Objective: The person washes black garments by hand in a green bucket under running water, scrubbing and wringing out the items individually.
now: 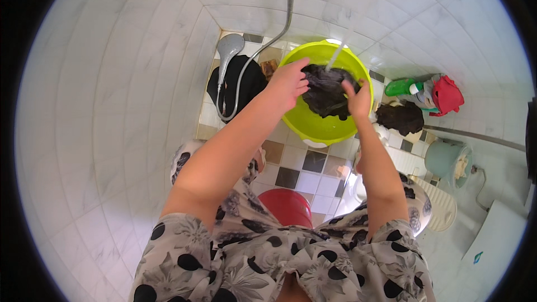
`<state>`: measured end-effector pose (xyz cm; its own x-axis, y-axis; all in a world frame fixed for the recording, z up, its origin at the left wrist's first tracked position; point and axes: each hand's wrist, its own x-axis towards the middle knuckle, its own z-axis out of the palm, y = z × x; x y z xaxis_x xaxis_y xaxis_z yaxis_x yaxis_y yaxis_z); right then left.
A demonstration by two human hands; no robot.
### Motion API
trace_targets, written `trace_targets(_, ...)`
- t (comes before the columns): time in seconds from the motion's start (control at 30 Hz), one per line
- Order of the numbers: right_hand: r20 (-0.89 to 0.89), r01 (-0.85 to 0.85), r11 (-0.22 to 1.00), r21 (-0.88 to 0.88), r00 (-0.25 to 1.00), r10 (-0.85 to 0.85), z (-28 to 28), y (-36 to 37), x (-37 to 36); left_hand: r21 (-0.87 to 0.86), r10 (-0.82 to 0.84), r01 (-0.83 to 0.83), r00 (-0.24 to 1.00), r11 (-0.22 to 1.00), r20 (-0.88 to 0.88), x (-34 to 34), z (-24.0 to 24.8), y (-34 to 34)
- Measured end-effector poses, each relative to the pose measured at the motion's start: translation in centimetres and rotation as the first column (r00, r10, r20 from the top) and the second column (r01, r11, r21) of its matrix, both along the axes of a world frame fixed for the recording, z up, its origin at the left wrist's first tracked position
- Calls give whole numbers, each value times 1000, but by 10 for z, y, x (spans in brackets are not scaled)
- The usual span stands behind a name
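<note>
Left hand (288, 85) and right hand (361, 99) near lime-green basin's (321, 130) side rims; cannot tell if gripping dark cloth (329, 92); seems soft, waterlogged; grasp 2 edges.

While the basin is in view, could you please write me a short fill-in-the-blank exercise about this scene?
1. A stream of ____ falls into the yellow-green basin.
2. The dark cloth lies between the left hand and the ____ hand.
3. The grey shower head lies to the person's ____ of the basin.
4. The bottle with a white cap is coloured ____.

Missing words: water; right; left; green.
</note>
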<state>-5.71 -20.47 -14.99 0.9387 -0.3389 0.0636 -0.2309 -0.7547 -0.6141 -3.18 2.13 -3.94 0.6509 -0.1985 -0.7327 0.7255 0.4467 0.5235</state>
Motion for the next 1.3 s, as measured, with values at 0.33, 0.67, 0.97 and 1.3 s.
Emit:
trace_targets(0.33,-641,-361,932,-34,723,257,-144,-5,-12,33,-71,70,996,997,58,-12,13,-1)
trace_targets(0.67,-37,-689,722,57,721,691,126,-5,23,-24,92,-89,965,996,245,-13,26,-7)
trace_targets(0.97,452,-482,866,132,807,380,273,25,26,-18,174,-175,956,984,235,-23,50,1)
trace_targets(1.3,-177,-230,973,-9,958,225,-66,-5,-4,-54,148,-140,969,989,195,-34,56,9)
